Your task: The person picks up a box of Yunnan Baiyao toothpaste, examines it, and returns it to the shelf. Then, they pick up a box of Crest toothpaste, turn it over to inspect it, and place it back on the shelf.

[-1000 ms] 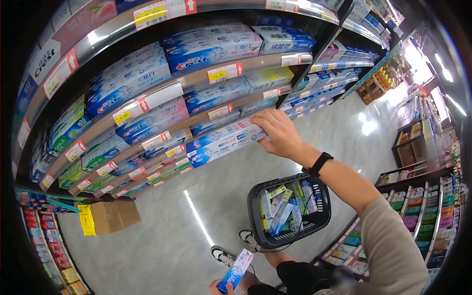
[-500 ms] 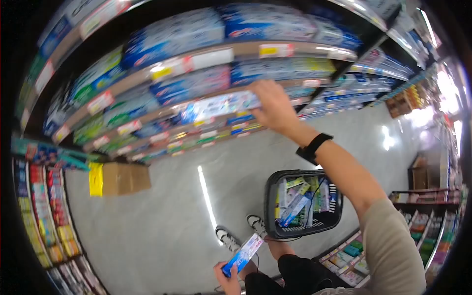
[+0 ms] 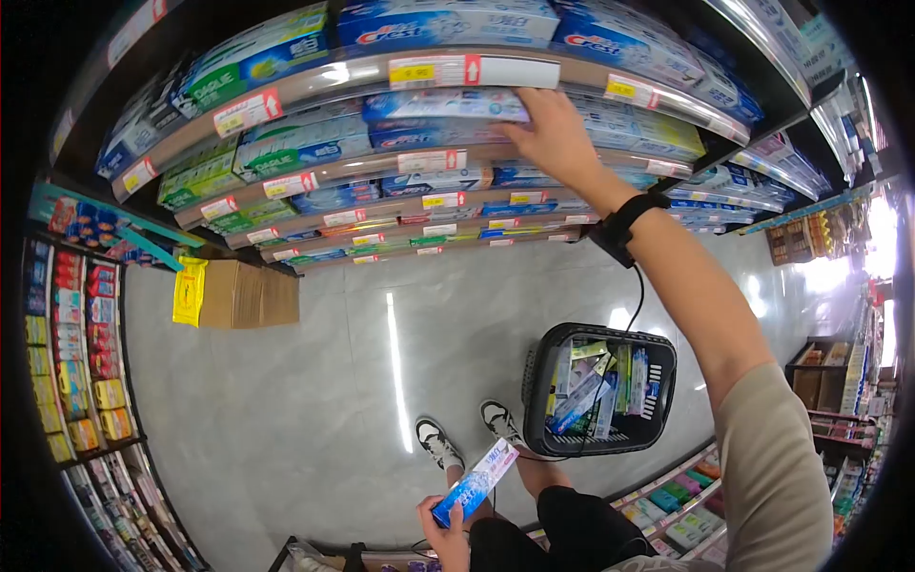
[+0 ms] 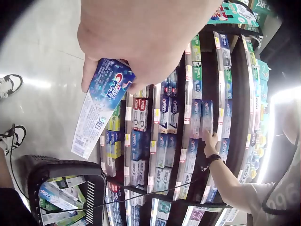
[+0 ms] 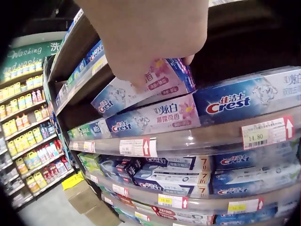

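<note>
Right hand (image 3: 560, 143) clamped round a Crest box (image 3: 443, 105), left hand (image 3: 446, 536) gripping a second box (image 3: 477, 484)
The first tilts just above a lower box (image 5: 150, 118) on the shelf (image 5: 197, 143); the other is held low by the legs (image 3: 548, 510); beside the shoes (image 3: 438, 440), a basket (image 3: 600, 446) contains toothpaste boxes (image 3: 577, 405)

My right arm (image 3: 701, 296) stretches out ahead, slightly bent at the elbow, the right hand (image 3: 557, 141) gripping between thumb and fingers. My left hand (image 3: 446, 536) is low beside my legs (image 3: 569, 520), thumb and fingers also gripping.
</note>
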Demonstrator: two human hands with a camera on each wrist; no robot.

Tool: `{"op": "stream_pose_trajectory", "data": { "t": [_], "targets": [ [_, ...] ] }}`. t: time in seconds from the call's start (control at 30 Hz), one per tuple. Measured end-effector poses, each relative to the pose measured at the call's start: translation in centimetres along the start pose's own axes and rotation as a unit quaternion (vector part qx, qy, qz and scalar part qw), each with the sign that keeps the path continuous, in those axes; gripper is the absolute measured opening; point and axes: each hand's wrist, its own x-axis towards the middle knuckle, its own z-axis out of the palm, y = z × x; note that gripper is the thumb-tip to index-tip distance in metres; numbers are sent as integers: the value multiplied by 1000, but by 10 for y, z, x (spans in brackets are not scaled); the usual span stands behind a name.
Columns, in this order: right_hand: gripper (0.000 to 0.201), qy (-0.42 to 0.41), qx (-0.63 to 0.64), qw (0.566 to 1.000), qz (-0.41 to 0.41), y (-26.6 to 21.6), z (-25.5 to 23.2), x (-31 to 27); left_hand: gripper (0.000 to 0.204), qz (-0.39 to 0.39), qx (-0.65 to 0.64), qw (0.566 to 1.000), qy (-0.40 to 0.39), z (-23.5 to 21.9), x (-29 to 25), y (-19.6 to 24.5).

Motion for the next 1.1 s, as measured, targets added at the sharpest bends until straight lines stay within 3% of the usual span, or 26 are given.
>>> {"op": "stream_pose_trajectory", "data": {
  "t": [0.13,0.33,0.43,0.5,0.57,0.63,0.77,0.87,1.03,1.1],
  "targets": [
    [48,-71,-11,996,62,2,-1,10,30,16,-6,1000,21,7,11,46],
    [50,-61,-90,993,39,9,14,16,30,9,-7,1000,18,4,14,48],
    [55,-15,-142,987,-69,3,17,24,30,-3,-1,1000,21,0,16,44],
    [61,-32,-132,988,-66,-7,26,31,34,-7,9,1000,21,-4,11,5],
    [68,-57,-137,987,-62,-16,35,42,34,-9,13,1000,18,-3,13,6],
    [77,-88,-150,983,-55,-18,45,53,30,-13,13,1000,16,0,22,47],
    [86,-126,-177,976,-34,-20,60,60,30,1,8,1000,29,1,20,29],
    [86,-167,-188,968,-15,-26,50,65,29,-89,-89,991,33,3,19,32],
    [89,-159,-180,971,0,-26,51,61,30,-92,-95,991,33,-3,20,44],
    [87,-134,-181,974,-31,-24,54,60,31,-103,-102,988,42,-2,20,47]
  ]
}}
